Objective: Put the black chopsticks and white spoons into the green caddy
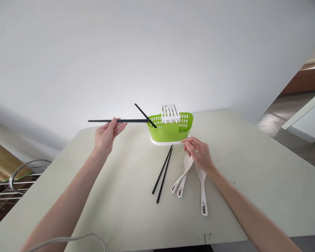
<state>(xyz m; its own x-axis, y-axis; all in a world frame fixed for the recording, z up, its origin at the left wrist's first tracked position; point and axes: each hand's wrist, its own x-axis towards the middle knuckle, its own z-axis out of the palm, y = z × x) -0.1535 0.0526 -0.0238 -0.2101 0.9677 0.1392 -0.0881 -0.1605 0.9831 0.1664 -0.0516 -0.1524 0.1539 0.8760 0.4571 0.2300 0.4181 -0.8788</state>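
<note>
My left hand [107, 134] pinches a pair of black chopsticks [136, 120], held level, their right ends at the left rim of a green utensil basket [170, 131]. Other black chopsticks [141, 112] lean out of the basket's left compartment; how many is unclear. A white slatted rack [170, 113] spans the basket's middle. At the lower right of the white base [166, 142], my right hand [198, 150] has its thumb and fingers closed against the edge. White spoons [183, 175] lie under and beside that hand, their bowls partly hidden. Two black chopsticks [163, 175] rest in front of the basket.
The pale table [126, 210] stands against a white wall [120, 52]. At the left are a metal rack [18, 185] and a wooden board [5, 157]. A grey cable [68, 239] curves across the lower left. Floor [273, 119] shows beyond the right edge.
</note>
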